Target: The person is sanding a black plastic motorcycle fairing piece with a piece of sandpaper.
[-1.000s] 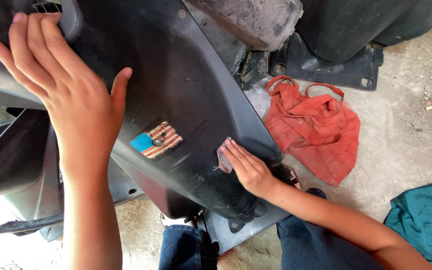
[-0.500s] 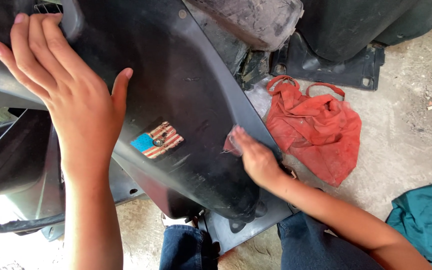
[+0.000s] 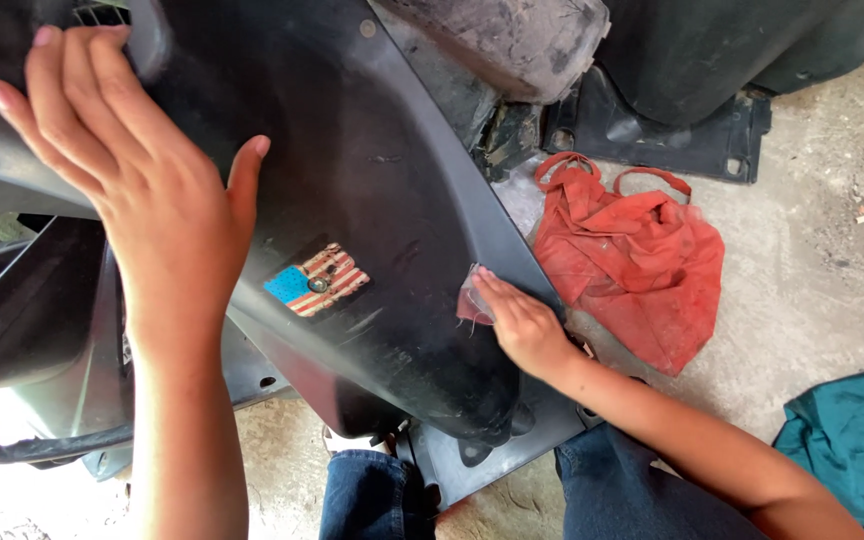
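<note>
A large black plastic body panel [image 3: 382,200] of a scooter fills the upper left, with a small striped red, white and blue sticker [image 3: 316,280] on it. My left hand [image 3: 142,190] lies flat on the panel's upper left, fingers spread, holding nothing. My right hand [image 3: 517,320] presses a small pinkish piece of abrasive paper or cloth [image 3: 470,300] against the panel's right edge, fingers closed over it.
A crumpled red cloth [image 3: 642,250] lies on the concrete floor [image 3: 832,230] to the right of the panel. A teal cloth [image 3: 852,440] sits at the lower right. More black scooter parts [image 3: 672,130] stand at the top. My jeans-clad knees [image 3: 372,495] are below.
My right hand has slid back and forth a little along the panel's right edge with the small piece under it. My left hand has stayed in place.
</note>
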